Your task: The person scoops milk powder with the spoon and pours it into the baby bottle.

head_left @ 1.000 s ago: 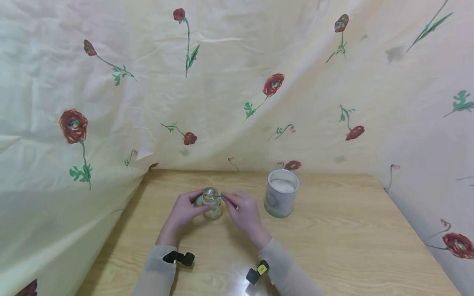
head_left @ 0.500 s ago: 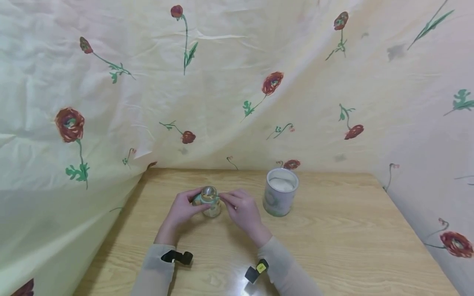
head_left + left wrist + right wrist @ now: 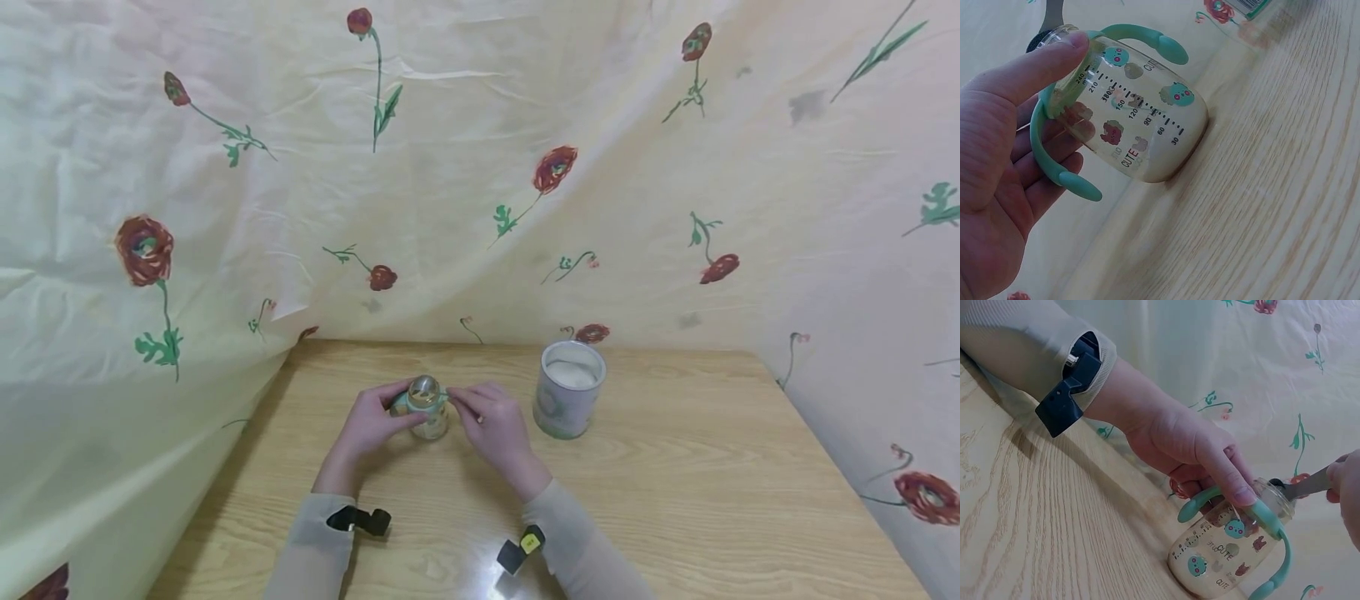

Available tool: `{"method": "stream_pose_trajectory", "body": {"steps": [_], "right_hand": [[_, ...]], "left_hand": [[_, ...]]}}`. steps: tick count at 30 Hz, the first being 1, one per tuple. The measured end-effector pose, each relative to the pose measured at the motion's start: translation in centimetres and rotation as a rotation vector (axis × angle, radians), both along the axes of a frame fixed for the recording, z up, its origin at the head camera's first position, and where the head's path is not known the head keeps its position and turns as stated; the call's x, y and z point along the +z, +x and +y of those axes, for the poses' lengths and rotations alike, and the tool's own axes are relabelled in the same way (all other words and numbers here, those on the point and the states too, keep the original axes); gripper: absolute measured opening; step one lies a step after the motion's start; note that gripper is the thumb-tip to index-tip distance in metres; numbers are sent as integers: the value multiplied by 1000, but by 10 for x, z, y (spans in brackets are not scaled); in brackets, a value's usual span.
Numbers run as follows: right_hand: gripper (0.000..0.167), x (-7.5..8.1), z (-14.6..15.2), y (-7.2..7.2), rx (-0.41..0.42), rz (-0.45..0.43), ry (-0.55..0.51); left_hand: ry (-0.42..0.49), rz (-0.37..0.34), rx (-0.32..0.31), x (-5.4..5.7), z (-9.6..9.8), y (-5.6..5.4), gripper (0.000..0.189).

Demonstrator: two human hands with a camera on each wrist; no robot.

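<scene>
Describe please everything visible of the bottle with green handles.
The bottle is clear, faintly yellowish and looks plastic, with two curved mint-green handles. Its wall bears cartoon creatures, the word CUTE and a scale numbered 30 to 240. It appears to stand roughly upright on the table, capless, held by the left hand; a spoon-like tool is at its mouth. Its contents are unclear.

The bottle (image 3: 1132,112) bears "CUTE" and numbers 30–240.

A wooden table (image 3: 697,467) bears a handled bottle (image 3: 1132,112) and an open can (image 3: 564,410).
</scene>
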State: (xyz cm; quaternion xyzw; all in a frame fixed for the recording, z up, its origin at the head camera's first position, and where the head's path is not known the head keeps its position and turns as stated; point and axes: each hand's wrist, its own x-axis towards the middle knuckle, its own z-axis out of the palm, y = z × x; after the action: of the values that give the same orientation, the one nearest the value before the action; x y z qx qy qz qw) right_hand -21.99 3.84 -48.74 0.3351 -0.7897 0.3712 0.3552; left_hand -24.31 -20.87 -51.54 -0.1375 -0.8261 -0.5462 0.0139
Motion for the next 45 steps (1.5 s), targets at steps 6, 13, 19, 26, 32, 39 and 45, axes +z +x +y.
{"method": "stream_pose_trajectory", "body": {"steps": [6,13,19,26,32,39,45], "right_hand": [[16,2,0,2,-9,7,34],[16,3,-2,4,-21,29,44],[17,0,-1,4,-15,6,22],[19,-3,-2,4,-22,-20,-8],[18,-2,-3,5,-40,-22,-10],[18,-1,-3,5,-40,15,45],[18,-2,-3,5,-37,22,44]], "left_hand": [[10,-5,-5,-1,-1,-1,68],[3,-3,-5,-2,-2,-2,67],[-2,-11,4,1,0,0,66],[16,-3,-3,1,0,2,67],[13,-17,9,0,0,2,66],[6,-17,12,-1,0,1,69],[-2,-15,22,-1,-1,1,68]]}}
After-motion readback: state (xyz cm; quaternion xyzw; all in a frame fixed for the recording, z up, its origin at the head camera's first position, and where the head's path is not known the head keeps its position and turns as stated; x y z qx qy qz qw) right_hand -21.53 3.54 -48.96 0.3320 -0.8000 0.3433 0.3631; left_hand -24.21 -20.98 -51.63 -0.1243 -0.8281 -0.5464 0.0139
